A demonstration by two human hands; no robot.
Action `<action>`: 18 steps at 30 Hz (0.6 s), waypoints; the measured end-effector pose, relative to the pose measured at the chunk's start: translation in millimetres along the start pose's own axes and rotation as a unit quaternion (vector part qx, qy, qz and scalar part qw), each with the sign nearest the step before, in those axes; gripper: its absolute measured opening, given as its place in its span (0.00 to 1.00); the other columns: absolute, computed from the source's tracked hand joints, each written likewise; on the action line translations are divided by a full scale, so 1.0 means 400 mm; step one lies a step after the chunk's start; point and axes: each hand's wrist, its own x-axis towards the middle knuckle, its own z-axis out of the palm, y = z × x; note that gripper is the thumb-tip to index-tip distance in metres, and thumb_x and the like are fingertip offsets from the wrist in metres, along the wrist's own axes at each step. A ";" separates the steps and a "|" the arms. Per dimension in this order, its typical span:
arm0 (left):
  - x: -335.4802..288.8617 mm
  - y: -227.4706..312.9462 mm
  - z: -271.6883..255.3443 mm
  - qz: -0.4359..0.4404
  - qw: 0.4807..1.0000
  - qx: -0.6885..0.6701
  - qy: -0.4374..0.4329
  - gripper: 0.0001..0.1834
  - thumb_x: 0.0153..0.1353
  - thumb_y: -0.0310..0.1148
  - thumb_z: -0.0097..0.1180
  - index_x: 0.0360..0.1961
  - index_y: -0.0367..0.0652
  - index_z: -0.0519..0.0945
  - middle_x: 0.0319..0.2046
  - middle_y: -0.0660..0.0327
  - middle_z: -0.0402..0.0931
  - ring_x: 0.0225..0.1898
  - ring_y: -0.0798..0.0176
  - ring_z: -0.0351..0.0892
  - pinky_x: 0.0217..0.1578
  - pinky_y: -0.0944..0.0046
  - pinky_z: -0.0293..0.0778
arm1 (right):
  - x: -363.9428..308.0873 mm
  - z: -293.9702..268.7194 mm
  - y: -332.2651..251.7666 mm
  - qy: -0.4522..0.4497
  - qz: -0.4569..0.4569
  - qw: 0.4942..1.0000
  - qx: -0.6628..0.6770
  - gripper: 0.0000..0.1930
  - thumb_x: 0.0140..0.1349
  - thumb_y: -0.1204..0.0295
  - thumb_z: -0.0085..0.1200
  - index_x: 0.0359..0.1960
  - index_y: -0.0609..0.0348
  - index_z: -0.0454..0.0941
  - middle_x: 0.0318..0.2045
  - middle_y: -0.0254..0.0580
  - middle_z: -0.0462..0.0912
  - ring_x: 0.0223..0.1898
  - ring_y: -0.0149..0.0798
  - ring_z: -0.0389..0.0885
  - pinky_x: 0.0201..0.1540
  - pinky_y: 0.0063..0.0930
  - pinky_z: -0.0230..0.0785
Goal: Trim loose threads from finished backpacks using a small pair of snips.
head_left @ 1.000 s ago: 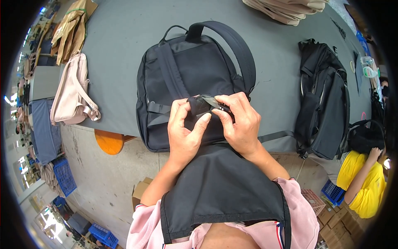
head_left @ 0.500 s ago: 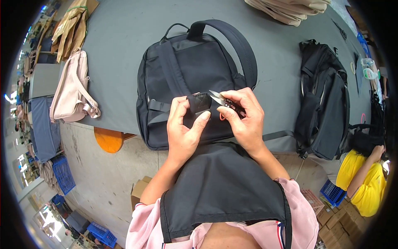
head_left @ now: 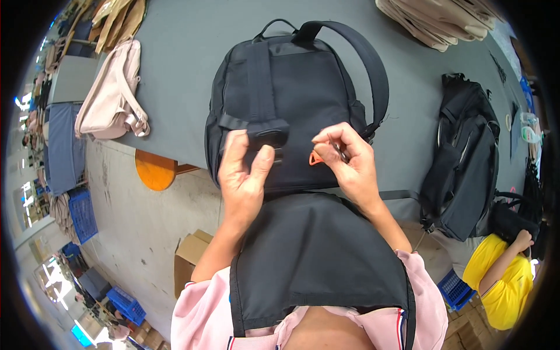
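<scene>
A black backpack (head_left: 312, 81) lies on the table in front of me, its straps facing up. One padded strap (head_left: 261, 81) runs down the left of it to a folded black end piece (head_left: 271, 134). My left hand (head_left: 240, 184) is at that end piece, thumb and fingers apart, not closed round it. To the right, over the lower part of the bag, my right hand (head_left: 357, 166) is closed on thread snips (head_left: 344, 155). Its palm and fingers hide most of the snips; an orange loop (head_left: 315, 158) sticks out beside the thumb. The other shoulder strap (head_left: 373, 64) arches off the bag's right side.
Another black backpack (head_left: 461, 151) lies at the right of the grey table (head_left: 181, 52). A pink bag (head_left: 111, 96) rests at the left edge, and beige fabric pieces (head_left: 437, 20) are stacked far right. A person in a yellow top (head_left: 501, 280) works at right.
My left hand has let go of the strap end, which now lies on the bag. The snips' blades, pointing out before, are now drawn into my right hand. The whole view has shifted.
</scene>
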 end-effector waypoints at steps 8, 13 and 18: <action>-0.020 0.002 -0.009 -0.194 0.969 -0.128 -0.080 0.15 0.68 0.37 0.44 0.47 0.36 0.71 0.35 0.57 0.78 0.32 0.70 0.77 0.34 0.71 0.74 | 0.078 0.060 -0.006 -0.111 0.217 0.954 0.175 0.18 0.58 0.68 0.60 0.40 0.62 0.64 0.21 0.34 0.75 0.16 0.22 0.70 0.19 0.16 0.59; -0.060 -0.009 0.003 -0.125 0.987 0.008 -0.104 0.32 0.49 0.29 0.68 0.51 0.36 0.64 0.40 0.55 0.78 0.41 0.62 0.80 0.43 0.63 0.75 | 0.072 0.054 0.002 -0.148 0.319 0.891 0.287 0.19 0.58 0.69 0.60 0.49 0.60 0.70 0.25 0.27 0.72 0.13 0.17 0.58 0.16 0.12 0.53; -0.082 -0.028 0.017 -0.033 0.957 0.289 0.013 0.40 0.46 0.34 0.70 0.54 0.34 0.59 0.41 0.44 0.77 0.38 0.46 0.81 0.38 0.58 0.76 | 0.065 0.077 -0.010 -0.140 0.284 0.893 0.318 0.12 0.57 0.73 0.59 0.42 0.59 0.74 0.23 0.24 0.67 0.14 0.16 0.59 0.17 0.11 0.52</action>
